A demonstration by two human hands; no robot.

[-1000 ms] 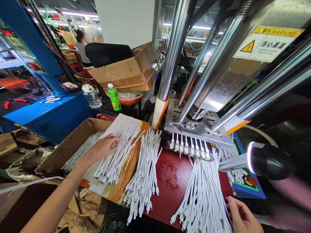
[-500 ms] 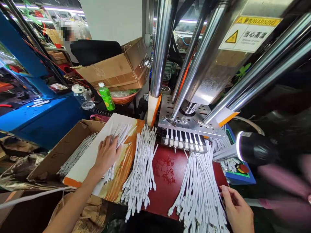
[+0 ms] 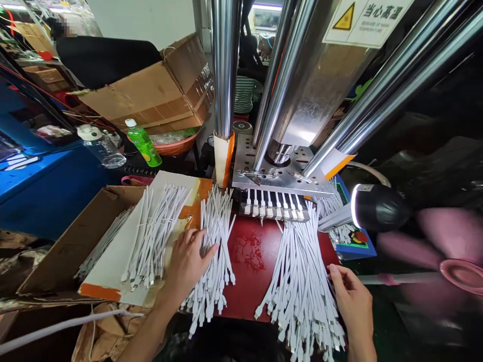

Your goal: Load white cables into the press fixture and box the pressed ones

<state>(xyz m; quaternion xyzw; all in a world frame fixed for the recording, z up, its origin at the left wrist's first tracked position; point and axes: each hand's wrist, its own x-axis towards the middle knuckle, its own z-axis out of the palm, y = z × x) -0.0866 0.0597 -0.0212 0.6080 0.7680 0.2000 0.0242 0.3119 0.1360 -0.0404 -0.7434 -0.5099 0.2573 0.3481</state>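
My left hand (image 3: 188, 259) is at the left edge of the middle bunch of white cables (image 3: 218, 246), thumb and fingers apart. To its left, a bundle of white cables (image 3: 154, 236) lies on a white board (image 3: 100, 276). My right hand (image 3: 350, 294) is beside the right bunch of white cables (image 3: 302, 286), its fingers curled and thumb near the fingertips; whatever they hold, if anything, is hidden. Behind the bunches, a row of white cable ends sits in a dark mould (image 3: 277, 206) beneath the press's metal plate (image 3: 285, 183).
Steel columns (image 3: 226, 65) rise from the press. A lamp (image 3: 377, 206) and a blurred pink fan (image 3: 462, 274) stand at right. At left are a cardboard box (image 3: 49, 266) with cables, a green bottle (image 3: 143, 143) and a clear jug (image 3: 101, 146). The table (image 3: 247, 251) is dark red.
My left hand has left the cables on the white board and moved right to the middle bunch. The right hand stays beside its bunch. The whole view has shifted.
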